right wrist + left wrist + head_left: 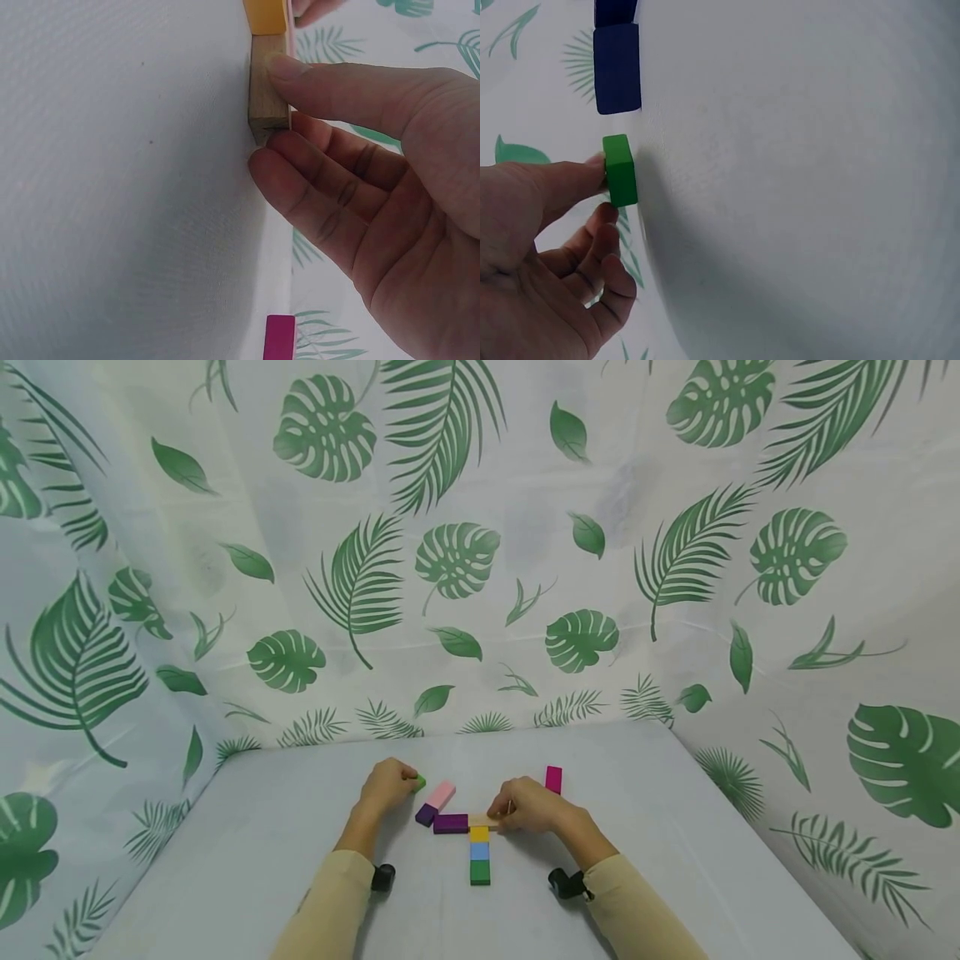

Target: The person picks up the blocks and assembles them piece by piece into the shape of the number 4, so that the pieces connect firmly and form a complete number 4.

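My left hand (384, 787) pinches a small bright green block (621, 171) between thumb and fingers, just left of a pink block (442, 792). My right hand (531, 806) has its thumb and fingertips on a plain wooden block (264, 88), gripping it by its end. That wooden block lies end to end with a purple block (451, 824), forming a crosswise row. Below the row, a yellow block (479, 834), a light blue block (479, 852) and a dark green block (480, 872) line up toward me.
A dark violet block (426, 815) touches the near end of the pink block, both slanted. Behind my right hand a magenta block (553, 778) lies on the white table (247, 843). A leaf-patterned cloth (517, 693) hangs around the table's back and sides.
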Motion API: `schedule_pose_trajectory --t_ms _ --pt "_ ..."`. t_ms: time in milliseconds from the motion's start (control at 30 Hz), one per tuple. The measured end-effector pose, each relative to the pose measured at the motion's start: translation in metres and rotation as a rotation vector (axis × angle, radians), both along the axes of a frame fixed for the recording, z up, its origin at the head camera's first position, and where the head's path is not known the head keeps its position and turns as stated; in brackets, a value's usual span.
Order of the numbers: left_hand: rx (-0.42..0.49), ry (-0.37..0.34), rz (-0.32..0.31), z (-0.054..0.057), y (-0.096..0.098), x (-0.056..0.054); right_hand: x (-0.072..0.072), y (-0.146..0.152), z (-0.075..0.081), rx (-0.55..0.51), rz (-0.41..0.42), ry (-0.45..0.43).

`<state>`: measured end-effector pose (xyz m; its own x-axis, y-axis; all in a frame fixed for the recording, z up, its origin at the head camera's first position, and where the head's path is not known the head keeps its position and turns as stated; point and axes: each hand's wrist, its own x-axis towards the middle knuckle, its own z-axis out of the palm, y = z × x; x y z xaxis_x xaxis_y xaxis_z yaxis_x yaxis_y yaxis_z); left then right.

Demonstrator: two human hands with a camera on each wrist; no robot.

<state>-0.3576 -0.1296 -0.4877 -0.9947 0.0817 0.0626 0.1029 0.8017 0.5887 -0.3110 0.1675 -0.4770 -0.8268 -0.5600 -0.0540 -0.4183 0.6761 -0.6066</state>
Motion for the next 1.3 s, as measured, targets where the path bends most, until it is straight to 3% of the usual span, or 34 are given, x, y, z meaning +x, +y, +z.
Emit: schedule_pose_trajectory --t_ms 967,1300 --pt "0.015 -0.002 0.011 0.006 0.019 -0.001 -0.002 0.001 -0.001 0.005 0.014 0.017" --pt "0.024 -0.006 0.015 0.003 0.023 -0.007 0.0 0.0 0.0 0.001 0.014 0.021"
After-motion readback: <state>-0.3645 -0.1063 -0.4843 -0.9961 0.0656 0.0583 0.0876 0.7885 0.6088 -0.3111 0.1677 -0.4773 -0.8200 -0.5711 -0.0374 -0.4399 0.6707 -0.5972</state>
